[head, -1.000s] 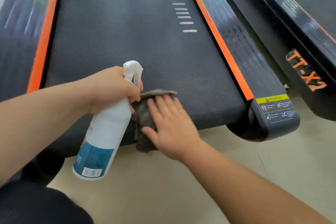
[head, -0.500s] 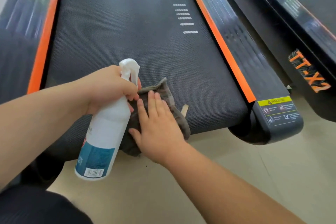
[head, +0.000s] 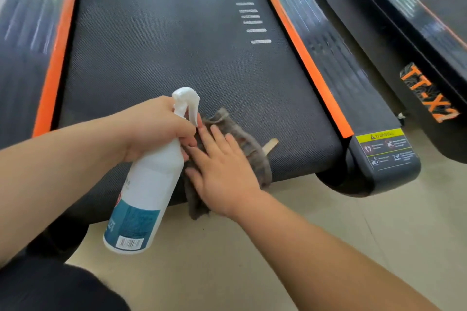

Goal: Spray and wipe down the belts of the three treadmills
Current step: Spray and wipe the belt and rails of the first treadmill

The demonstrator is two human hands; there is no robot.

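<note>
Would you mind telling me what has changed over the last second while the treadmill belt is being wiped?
The right hand, flat on the grey cloth, slid slightly left toward the spray bottle; the cloth now bunches out to the hand's right, with a pale tag showing. The left hand still grips the bottle's neck over the belt; nothing was let go.

A pale beige floor [head: 379,222] of large smooth tiles fills the lower part of the view, crossed on the right by thin, faint grout lines [head: 369,228], marked by one small dark speck [head: 203,229], and lit by soft, even light.
</note>
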